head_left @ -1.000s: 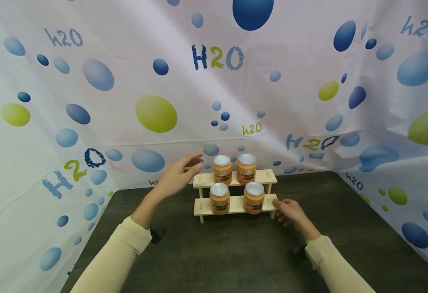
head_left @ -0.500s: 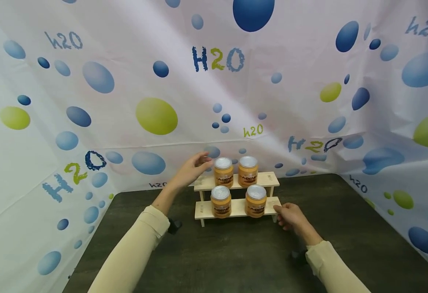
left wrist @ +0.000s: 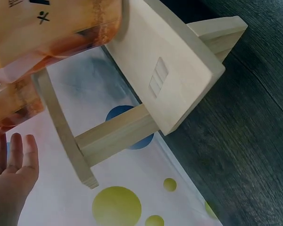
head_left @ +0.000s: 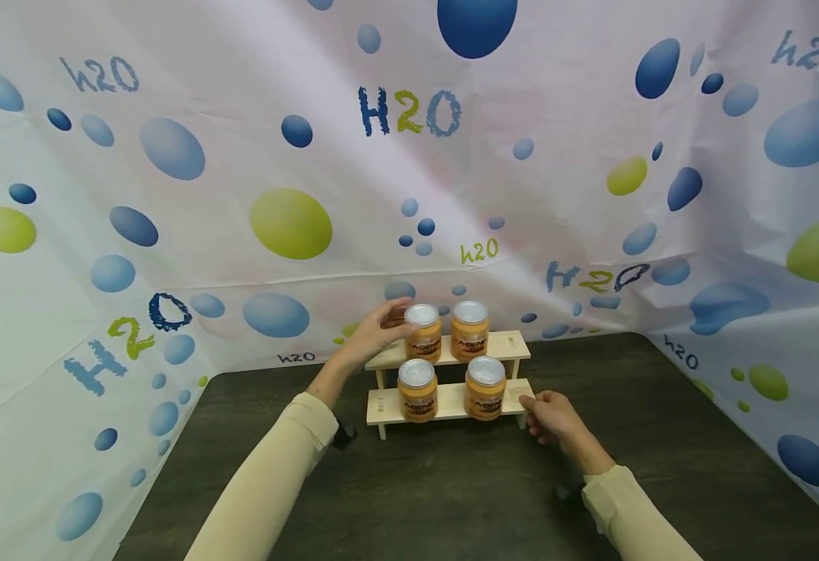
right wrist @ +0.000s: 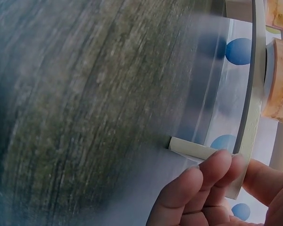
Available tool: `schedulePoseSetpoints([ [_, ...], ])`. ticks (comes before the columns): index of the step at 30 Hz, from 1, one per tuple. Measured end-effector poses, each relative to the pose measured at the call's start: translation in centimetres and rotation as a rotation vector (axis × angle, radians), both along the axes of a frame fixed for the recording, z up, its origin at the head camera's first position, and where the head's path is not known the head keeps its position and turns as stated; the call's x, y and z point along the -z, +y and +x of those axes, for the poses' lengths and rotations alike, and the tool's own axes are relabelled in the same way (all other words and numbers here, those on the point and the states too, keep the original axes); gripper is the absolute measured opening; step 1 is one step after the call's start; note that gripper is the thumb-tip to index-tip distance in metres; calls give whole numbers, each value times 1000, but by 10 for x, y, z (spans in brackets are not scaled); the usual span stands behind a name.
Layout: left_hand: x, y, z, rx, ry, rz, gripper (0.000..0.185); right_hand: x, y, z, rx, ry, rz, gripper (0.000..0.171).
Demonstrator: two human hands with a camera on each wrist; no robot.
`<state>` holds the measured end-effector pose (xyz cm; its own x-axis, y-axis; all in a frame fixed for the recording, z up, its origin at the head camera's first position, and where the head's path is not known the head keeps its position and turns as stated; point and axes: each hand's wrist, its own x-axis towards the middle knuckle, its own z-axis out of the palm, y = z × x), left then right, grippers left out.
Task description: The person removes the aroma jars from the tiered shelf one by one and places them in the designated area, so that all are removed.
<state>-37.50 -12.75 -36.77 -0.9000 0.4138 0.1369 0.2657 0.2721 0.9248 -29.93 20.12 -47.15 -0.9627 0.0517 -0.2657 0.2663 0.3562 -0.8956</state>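
A two-tier wooden shelf stand (head_left: 453, 402) holds several orange jars with silvery lids. My left hand (head_left: 374, 336) is at the upper tier's left end, beside the back left jar (head_left: 425, 344), with the thumb overlapping its side. In the left wrist view, this hand's fingers (left wrist: 15, 157) are straight, just by the jar; contact is unclear. My right hand (head_left: 555, 418) pinches the right end of the lower board. The right wrist view shows the thumb on one face of the board (right wrist: 253, 108) and curled fingers (right wrist: 214, 169) at the other.
The back right jar (head_left: 470, 336) shares the upper tier. On the lower tier stand the front left jar (head_left: 418, 397) and front right jar (head_left: 485, 396). A dark table (head_left: 423, 491) carries the stand. Behind it hangs a white sheet (head_left: 367, 210) with blue and green spots.
My left hand has moved right, from beside the stand up to the back left jar. My right hand stays at the lower board's right end. The jars stay on their tiers.
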Motion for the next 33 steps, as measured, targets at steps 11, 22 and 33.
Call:
schedulePoseSetpoints([
  [11,12,4,-10,53,20,25,68,1,-1,0,5,-16,-3,27],
  [22,19,6,-16,44,28,28,74,0,-1,-2,6,-22,-2,27],
  [33,17,13,-18,53,8,16,81,0,-2,-4,9,-38,-1,26],
])
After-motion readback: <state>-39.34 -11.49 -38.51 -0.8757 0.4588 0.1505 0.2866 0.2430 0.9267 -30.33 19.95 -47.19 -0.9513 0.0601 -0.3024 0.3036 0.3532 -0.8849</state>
